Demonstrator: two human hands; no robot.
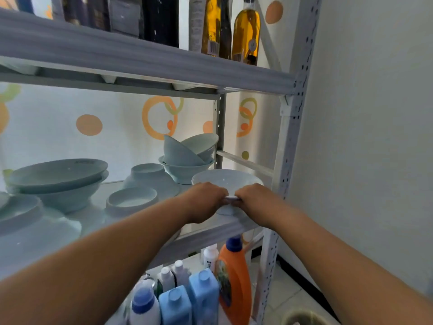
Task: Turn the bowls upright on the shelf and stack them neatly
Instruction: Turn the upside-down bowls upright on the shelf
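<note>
An upright pale bowl stands at the right front of the middle shelf. My left hand and my right hand both grip its near rim, side by side. Behind it is a small pile of bowls, one upright at the bottom with two tilted ones resting in it. Two upside-down bowls sit to the left, and another large upside-down bowl lies at the far left front.
Wide shallow dishes are stacked at the left back. Oil bottles stand on the upper shelf. Detergent bottles crowd the lower shelf. The rack's right post stands close to the held bowl, with a wall beyond.
</note>
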